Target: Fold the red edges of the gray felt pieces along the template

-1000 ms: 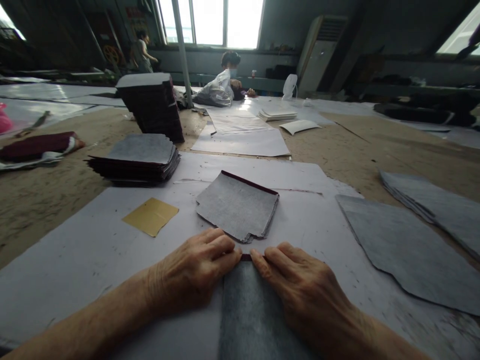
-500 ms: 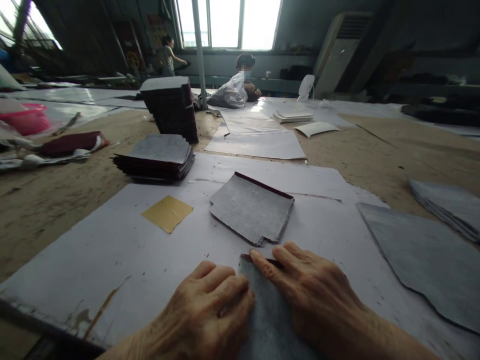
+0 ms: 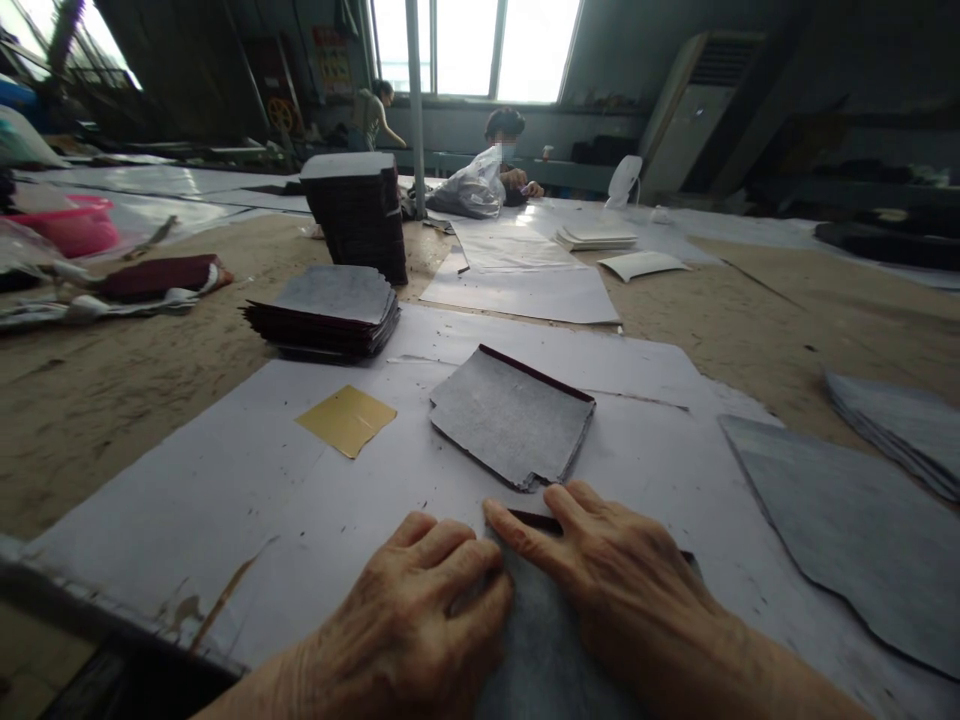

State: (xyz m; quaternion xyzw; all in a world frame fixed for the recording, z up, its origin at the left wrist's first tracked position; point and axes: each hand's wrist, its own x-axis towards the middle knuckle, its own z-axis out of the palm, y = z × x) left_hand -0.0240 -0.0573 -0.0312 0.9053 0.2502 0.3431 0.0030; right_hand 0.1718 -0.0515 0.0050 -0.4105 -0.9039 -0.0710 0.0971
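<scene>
"grey piece (image 3: 536, 630) — where do we have it?"

"flat on the white sheet (image 3: 217, 480), close in front of us and between our two hands. its far edge shows a dark strip (image 3: 534, 520), partly under our fingers."

"and how is our right hand (image 3: 626, 575) set?"

"low across the piece, its grip spread, with the index finger reaching to the far left corner beside the strip. we'd judge that it lies so to hold the edge flat and straight."

"what about our left hand (image 3: 427, 600)?"

"curled beside the piece's left side, fingers bent in. we cannot tell whether that grip is pinching anything, as the fingertips are hidden. perhaps it steadies that side against the push of the other."

"why the notched pile (image 3: 517, 415) just beyond our fingers?"

"probably for easy reach. its far edge has a dark strip too, so we could compare the two at a glance."

"and the rest?"

"a yellow card (image 3: 349, 420) lies left of that pile, a grey stack (image 3: 330, 295) sits farther back, and larger grey pieces (image 3: 840, 530) lie to our right on the counter (image 3: 795, 335) — set aside, we think, so our hands have room."
</scene>
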